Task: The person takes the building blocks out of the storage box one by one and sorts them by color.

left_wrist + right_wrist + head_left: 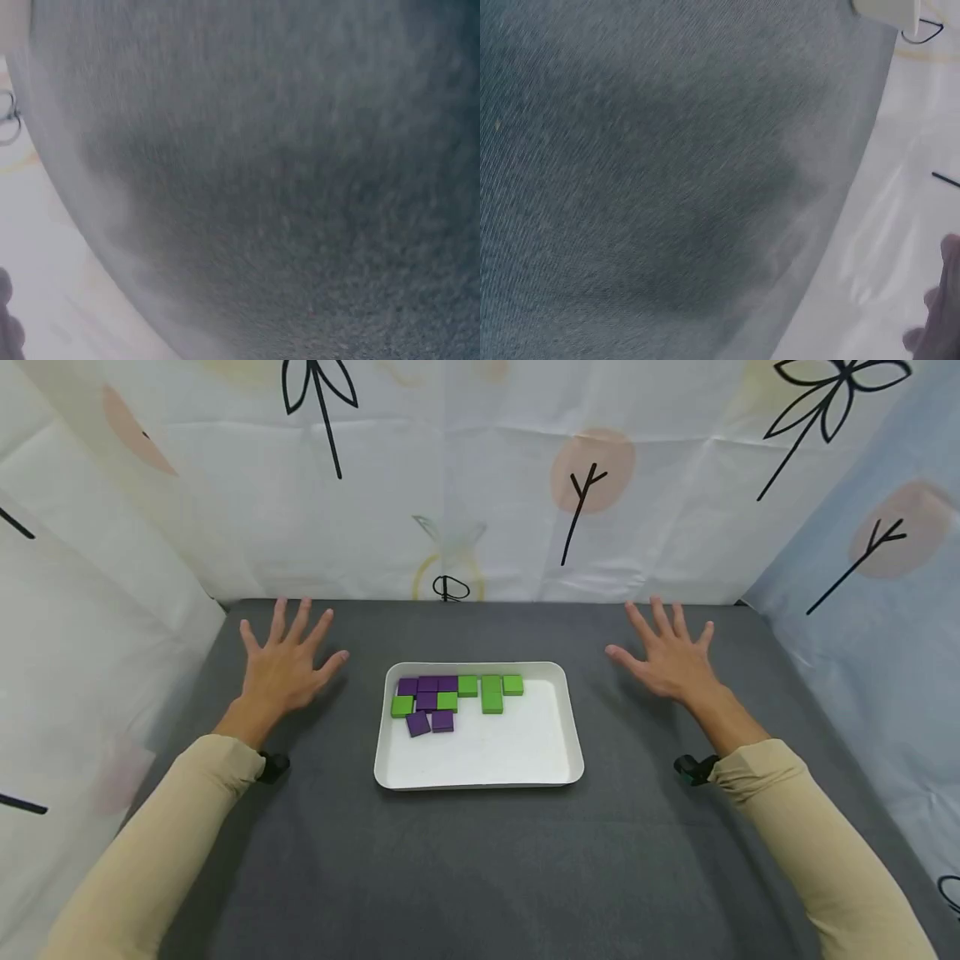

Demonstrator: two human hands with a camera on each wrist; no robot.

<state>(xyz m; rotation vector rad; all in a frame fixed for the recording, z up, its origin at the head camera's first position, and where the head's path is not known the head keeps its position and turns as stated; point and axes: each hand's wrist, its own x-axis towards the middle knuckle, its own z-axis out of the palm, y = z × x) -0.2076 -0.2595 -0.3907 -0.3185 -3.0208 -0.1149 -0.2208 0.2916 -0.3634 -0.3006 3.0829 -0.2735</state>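
Note:
Between the two hands a white tray lies on the dark grey table. Several purple square tiles and green square tiles sit in its upper left and upper middle, mostly edge to edge. Left of the tray, my left hand has its fingers spread and holds nothing. My right hand, to the tray's right, is spread the same way and also holds nothing. Neither hand touches the tray. Only a few fingertips show at the edge of the right wrist view.
The grey table stretches around the tray. White cloth with printed trees and leaves hangs behind it, with more cloth along the right side and the left side. A dark wrist strap is worn on each arm.

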